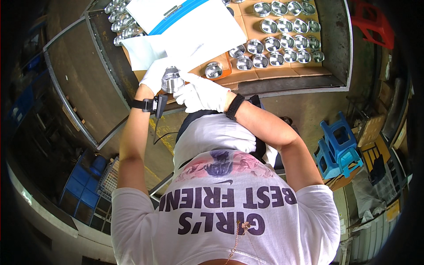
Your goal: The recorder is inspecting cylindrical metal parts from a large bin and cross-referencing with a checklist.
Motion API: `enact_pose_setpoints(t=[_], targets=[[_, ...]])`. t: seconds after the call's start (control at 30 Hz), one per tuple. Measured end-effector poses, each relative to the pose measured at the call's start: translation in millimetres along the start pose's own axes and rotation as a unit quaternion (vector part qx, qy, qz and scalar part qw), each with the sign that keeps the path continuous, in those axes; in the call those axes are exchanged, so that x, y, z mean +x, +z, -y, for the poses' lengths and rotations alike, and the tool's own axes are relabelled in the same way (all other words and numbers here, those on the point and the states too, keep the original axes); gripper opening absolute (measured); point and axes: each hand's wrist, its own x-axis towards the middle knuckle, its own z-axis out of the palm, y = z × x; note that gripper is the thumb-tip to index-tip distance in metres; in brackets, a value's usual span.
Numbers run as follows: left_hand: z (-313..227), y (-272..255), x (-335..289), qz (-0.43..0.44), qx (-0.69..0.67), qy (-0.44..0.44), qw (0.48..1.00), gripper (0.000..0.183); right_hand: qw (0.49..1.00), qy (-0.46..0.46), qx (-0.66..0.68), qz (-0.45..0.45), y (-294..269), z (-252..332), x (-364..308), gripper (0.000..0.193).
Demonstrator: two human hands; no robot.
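A shiny metal piston is held up between my two gloved hands, in front of the table's near edge. My left hand, in a white glove, is closed around its left side. From the right, my right hand, also gloved, has curled fingers against the piston's lower right side; its fingertips are partly hidden. Just beyond my right hand, a single piston sits on an orange piece by the cardboard. Rows of similar pistons stand on the cardboard at the far right.
White paper sheets and a blue-edged clip folder cover the table's middle. More pistons are grouped at the far left. A raised metal rim borders the table. Blue stools stand on the right, a red stool farther back.
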Motion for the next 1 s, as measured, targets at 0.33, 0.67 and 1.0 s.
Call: enact_pose_setpoints(t=[0.33,0.67,1.0], targets=[[26,4,6,-0.045,-0.073,0.066,0.994,0.029,0.977,-0.088,-0.125,-0.146,4,7,-2,0.053],[38,-3,-10,-0.107,-0.152,0.061,0.981,0.031,0.971,-0.067,-0.17,-0.154,10,5,11,0.053],[58,-21,-15,-0.076,-0.239,0.068,0.966,0.033,0.935,-0.069,-0.289,-0.193,30,2,18,0.057]])
